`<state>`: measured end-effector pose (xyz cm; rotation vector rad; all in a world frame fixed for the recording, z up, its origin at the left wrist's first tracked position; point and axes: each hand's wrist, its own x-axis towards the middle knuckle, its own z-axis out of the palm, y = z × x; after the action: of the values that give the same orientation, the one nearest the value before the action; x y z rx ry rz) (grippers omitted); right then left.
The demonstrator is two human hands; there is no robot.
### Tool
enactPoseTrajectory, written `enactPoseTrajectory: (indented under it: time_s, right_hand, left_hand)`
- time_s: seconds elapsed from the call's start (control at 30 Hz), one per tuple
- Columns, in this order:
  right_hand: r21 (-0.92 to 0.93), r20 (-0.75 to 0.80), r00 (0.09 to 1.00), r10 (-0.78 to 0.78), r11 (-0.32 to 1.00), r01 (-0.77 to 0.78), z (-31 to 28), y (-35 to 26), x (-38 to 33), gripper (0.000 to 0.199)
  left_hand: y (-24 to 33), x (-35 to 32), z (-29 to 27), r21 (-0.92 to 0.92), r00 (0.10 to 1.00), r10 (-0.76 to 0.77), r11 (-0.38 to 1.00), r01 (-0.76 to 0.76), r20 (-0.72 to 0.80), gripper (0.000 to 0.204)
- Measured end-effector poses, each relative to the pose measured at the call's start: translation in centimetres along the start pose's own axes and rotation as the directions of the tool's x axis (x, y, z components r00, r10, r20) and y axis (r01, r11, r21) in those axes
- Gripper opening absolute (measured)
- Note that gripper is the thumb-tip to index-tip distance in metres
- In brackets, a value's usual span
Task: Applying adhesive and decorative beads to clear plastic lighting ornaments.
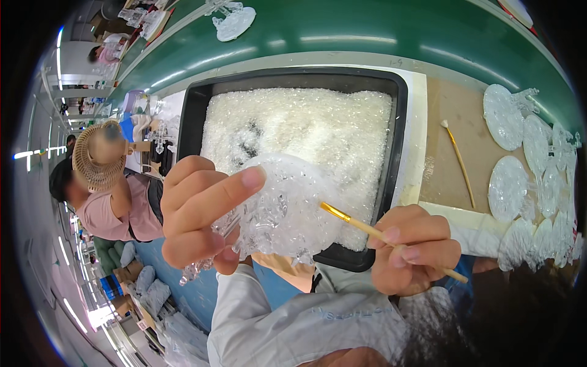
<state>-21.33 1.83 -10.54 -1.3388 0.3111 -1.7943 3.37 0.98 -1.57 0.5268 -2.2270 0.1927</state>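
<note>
Over the tray's (306, 81) near edge: left hand (199, 211) clamped on clear disc (293, 189) at its left side; right hand (413, 248) pinching brush (364, 227), tip at disc's right part, contact unclear. Clear granules (354, 122) in tray. Right of tray, board (443, 177) with second brush (461, 162); more discs (504, 116) along board's right edge. Clear piece (235, 24) beyond tray on green tabletop (397, 21).

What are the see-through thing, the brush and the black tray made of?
The clear piece in the left hand: probably shiny plastic, maybe glass, because light glints off it. The brush in the right hand: its pale, smooth handle looks like wood; its shiny gold collar, maybe metal. The black tray: likely plastic, with dull sides and rounded corners.
</note>
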Motion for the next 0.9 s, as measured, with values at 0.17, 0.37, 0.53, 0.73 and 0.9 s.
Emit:
enactPoseTrajectory:
  time_s: [0.17, 0.37, 0.53, 0.73, 0.9]
  right_hand:
    - [0.018, -0.012, 1.0, -0.007, 1.0, 0.008, -0.2, 0.0, 0.0, 0.02]
    - [0.072, 0.028, 1.0, -0.004, 0.997, 0.002, -0.4, 0.1, 0.1, 0.021]
    - [0.076, -0.026, 1.0, -0.007, 0.997, 0.009, -0.3, -0.2, 0.4, 0.022]
    - [0.024, -0.01, 0.999, 0.045, 0.999, -0.044, 0.7, -0.1, 0.7, 0.021]
    - [-0.002, 0.02, 0.999, 0.043, 0.999, -0.043, 0.9, -0.3, 1.3, 0.018]
  left_hand:
    - [0.1, 0.2, 0.6, 0.007, 0.998, 0.004, 1.0, -0.003, -0.063, 0.021]
    - [-0.2, 0.0, 0.2, -0.007, 1.0, 0.019, 1.0, -0.019, -0.013, 0.027]
    - [0.0, -0.1, 0.1, -0.013, 0.999, 0.033, 0.999, -0.034, -0.027, 0.027]
    - [-0.1, 0.1, 0.5, -0.024, 0.998, 0.063, 0.998, -0.063, -0.011, 0.024]
    - [0.1, 0.4, 0.5, -0.021, 0.998, 0.064, 0.998, -0.064, -0.01, 0.023]
